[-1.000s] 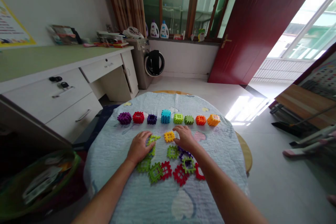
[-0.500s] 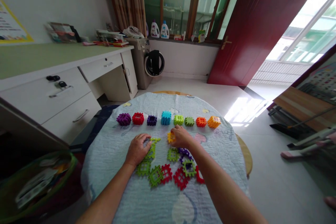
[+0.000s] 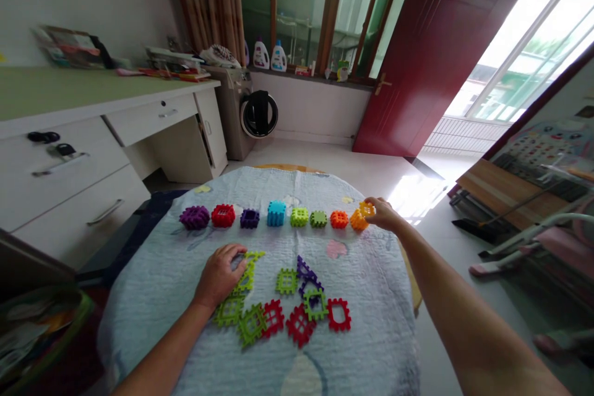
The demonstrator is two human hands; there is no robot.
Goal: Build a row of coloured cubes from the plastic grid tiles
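My right hand (image 3: 383, 213) reaches to the right end of a row of stacks. Its fingers pinch a yellow-orange building tile (image 3: 367, 208) at the top of the orange-yellow stack (image 3: 358, 220). My left hand (image 3: 219, 275) rests on the cloth at the left, fingers loosely spread and touching lime-green tiles (image 3: 245, 276). Near it lie green tiles (image 3: 252, 324) and a red window tile (image 3: 273, 318). Toward the middle are a green tile (image 3: 287, 281), purple tiles (image 3: 306, 273), another red window tile (image 3: 301, 325) and a red frame tile (image 3: 339, 315).
The row also holds purple (image 3: 195, 218), red (image 3: 223, 215), dark purple (image 3: 249, 218), blue (image 3: 276, 213), lime (image 3: 299, 217), green (image 3: 318, 219) and orange (image 3: 339, 219) stacks. A pale blue cloth (image 3: 362, 359) covers the round table. A desk (image 3: 78, 99) stands left.
My right hand has carried the yellow-orange tile from the middle of the table rightward to the end stack. My left hand stays by the lime tiles. The view has shifted right.
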